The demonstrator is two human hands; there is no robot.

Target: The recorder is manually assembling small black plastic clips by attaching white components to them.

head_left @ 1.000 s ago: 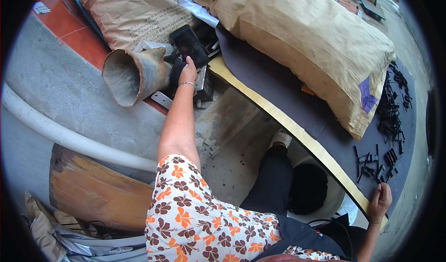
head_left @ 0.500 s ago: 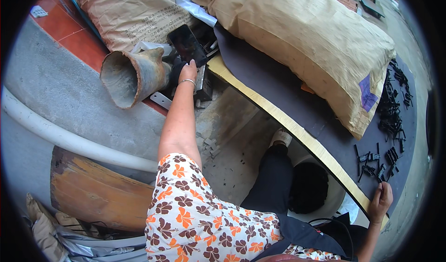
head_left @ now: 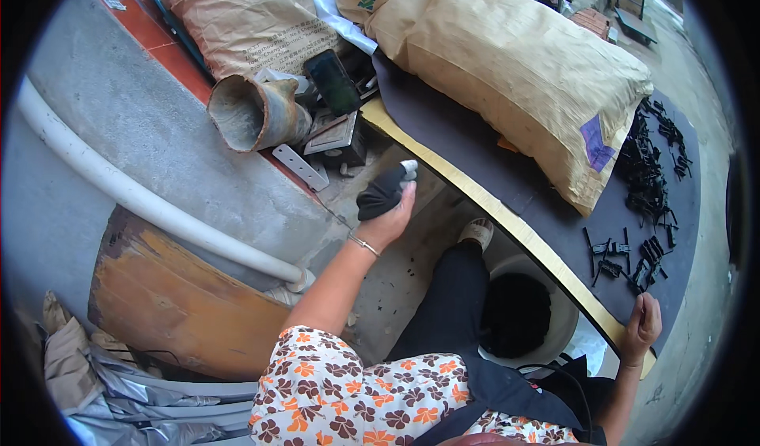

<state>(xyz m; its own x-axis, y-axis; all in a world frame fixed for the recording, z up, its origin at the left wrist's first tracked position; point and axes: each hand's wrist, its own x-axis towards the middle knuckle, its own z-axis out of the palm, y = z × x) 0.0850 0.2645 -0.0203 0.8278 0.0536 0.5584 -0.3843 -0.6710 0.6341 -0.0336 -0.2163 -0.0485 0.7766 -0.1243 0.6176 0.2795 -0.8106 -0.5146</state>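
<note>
Left hand [head_left: 386,226]: was raised clear of the table, black cloth [head_left: 378,196] about its fingers, apparently as a cover; whether they gripped anything could not be told. Right hand [head_left: 643,324]: lay at the rim of the dark tabletop [head_left: 478,150], fingertips together, just beside black pieces [head_left: 651,201] seemingly spread there for easy reach. Phone [head_left: 332,82]: stood tilted, perhaps for viewing, its support unclear.
</note>
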